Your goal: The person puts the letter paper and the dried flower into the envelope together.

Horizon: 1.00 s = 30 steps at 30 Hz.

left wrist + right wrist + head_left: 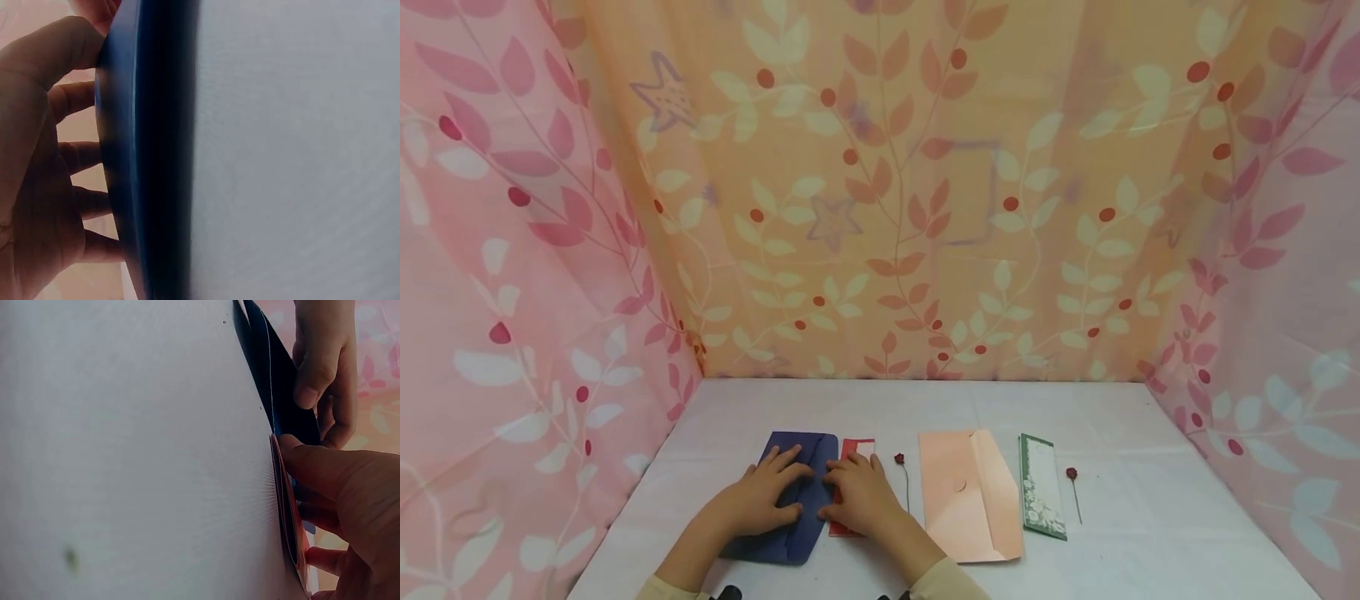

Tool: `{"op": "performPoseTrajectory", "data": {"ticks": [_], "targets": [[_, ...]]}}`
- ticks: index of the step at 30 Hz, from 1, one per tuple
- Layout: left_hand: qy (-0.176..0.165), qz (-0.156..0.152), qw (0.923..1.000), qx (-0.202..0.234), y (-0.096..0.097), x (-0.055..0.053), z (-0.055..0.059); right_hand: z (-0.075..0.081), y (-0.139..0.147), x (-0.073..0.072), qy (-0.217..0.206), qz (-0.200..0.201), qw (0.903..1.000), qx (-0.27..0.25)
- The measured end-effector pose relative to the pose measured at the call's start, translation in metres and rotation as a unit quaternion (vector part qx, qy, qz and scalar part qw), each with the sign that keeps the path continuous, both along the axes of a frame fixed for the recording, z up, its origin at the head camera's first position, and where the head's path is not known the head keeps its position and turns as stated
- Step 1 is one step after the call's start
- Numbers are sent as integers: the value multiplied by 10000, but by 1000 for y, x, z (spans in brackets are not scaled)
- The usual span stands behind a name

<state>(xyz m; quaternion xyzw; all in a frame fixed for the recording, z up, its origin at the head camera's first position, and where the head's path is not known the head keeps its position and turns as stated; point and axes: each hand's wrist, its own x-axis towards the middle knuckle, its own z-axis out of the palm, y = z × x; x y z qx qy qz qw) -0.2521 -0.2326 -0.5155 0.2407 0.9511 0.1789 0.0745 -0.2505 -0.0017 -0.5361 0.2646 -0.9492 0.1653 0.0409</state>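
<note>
A navy blue envelope [811, 467] lies at the left of the white table in the head view. Its flap is on the right side. My left hand [762, 500] rests on it with fingers spread; in the left wrist view the fingertips touch the envelope [119, 125]. Just right of the envelope lies a red card [844, 531], partly hidden beneath my right hand [867, 497]. In the right wrist view, the right thumb and fingertips touch the top of the folded card [286, 506], and nothing is gripped.
Right of the hands lie a small dark red rose on a thin stem [900, 459], a peach envelope [951, 500], a green-edged card with white flowers [1042, 487] and a second red rose [1072, 473]. Patterned curtains [880, 208] surround the table [1150, 433].
</note>
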Motion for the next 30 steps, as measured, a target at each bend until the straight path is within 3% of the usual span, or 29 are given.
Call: {"op": "performPoseTrajectory", "data": {"ticks": [10,20,30], "targets": [[-163,-96,9989,420,-14,-6,0,-1,0,-2,-89,62,9999,-57],[-352,-391,9958,750,-24,-10,5,4,3,-1,-84,143,9997,-181],[10,-418,9970,657,-18,-8,7,7,3,-1,240,256,9990,276]]}}
